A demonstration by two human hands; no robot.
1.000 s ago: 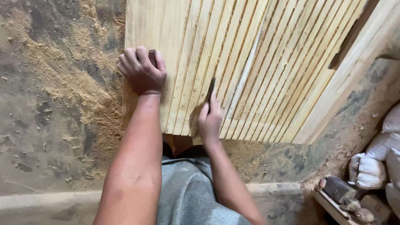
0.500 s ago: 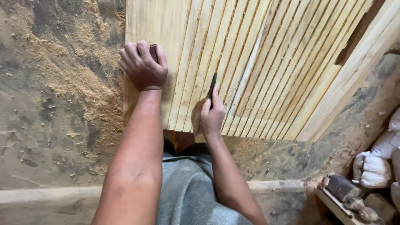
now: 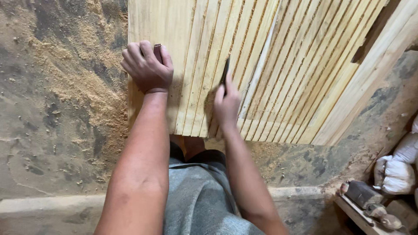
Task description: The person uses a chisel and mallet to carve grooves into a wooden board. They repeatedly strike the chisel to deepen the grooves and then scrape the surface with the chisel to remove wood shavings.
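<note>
A pale wooden panel (image 3: 283, 56) made of several narrow slats lies tilted on the dusty floor in front of me. My left hand (image 3: 147, 66) rests fingers curled on the panel's wide left board, with a small dark object (image 3: 157, 51) between its fingers. My right hand (image 3: 226, 102) grips a thin dark tool (image 3: 224, 75) whose tip sits in a groove between two slats near the panel's lower edge. My grey-clad knees show below the panel.
Sawdust (image 3: 82, 87) covers the concrete floor at the left. A long wooden beam (image 3: 374, 65) lies along the panel's right side. White sacks (image 3: 398, 167) and dark tools on a plank (image 3: 365, 198) sit at the lower right.
My right hand has slid the tool a little further up the groove. My left hand stays on the left board.
</note>
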